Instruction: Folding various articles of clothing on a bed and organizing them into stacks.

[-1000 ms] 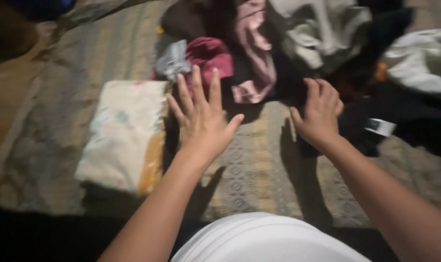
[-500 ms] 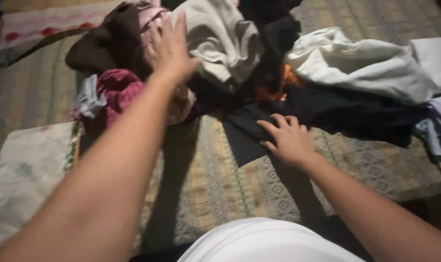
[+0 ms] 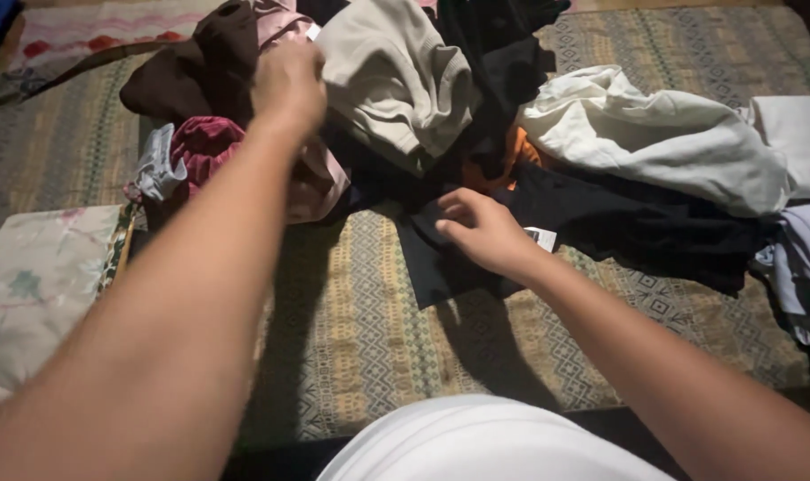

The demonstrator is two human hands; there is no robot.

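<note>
The left hand reaches far forward into the heap of clothes, its fingers curled together in a fist over the pink garment, just beside the beige garment. The back of the hand hides the fingertips, so I cannot tell exactly which fabric is caught in that grip.

The right hand lies nearer the body, in front of the beige garment. Its fingers are bent and pinched together on the edge of the black garment, which is spread flat over the patterned mat. A small white tag shows on the black cloth just beside the wrist.

Left of the beige garment sits a dark brown garment, and below that a crumpled maroon garment with a grey piece touching its left side. Right of the beige garment, a bit of orange cloth peeks out between dark folds, and a white garment lies bunched beyond it. A folded floral cloth rests on the mat well left of the beige garment, near the left forearm.
</note>
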